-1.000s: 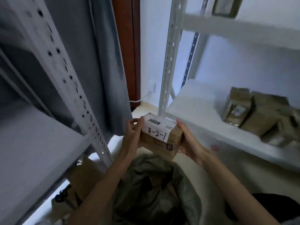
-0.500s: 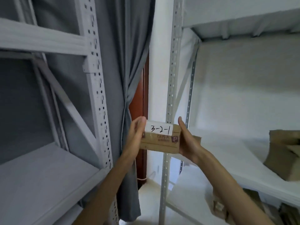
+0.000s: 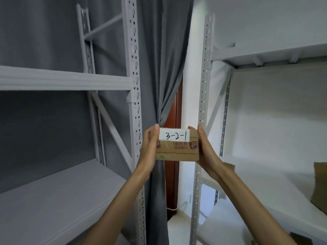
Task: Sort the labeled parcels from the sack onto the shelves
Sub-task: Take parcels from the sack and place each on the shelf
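Held up at chest height, dead centre between two shelf racks: a small cardboard parcel (image 3: 177, 150) with a white label (image 3: 174, 136) handwritten "3-2-1" (printed logos on the face read upside down). Gripped at 9 o'clock by the left hand (image 3: 150, 145), thumb curled over the top corner, fingers hidden behind. Gripped at 3 o'clock by the right hand (image 3: 206, 149), thumb along the side, fingers wrapped round the back. Grey rack (image 3: 67, 82) at 9 o'clock, white rack (image 3: 204, 96) at 3 o'clock, grey curtain (image 3: 160, 71) at 12 o'clock behind. Brown box (image 3: 320, 188) on the white rack's shelf, far right edge.
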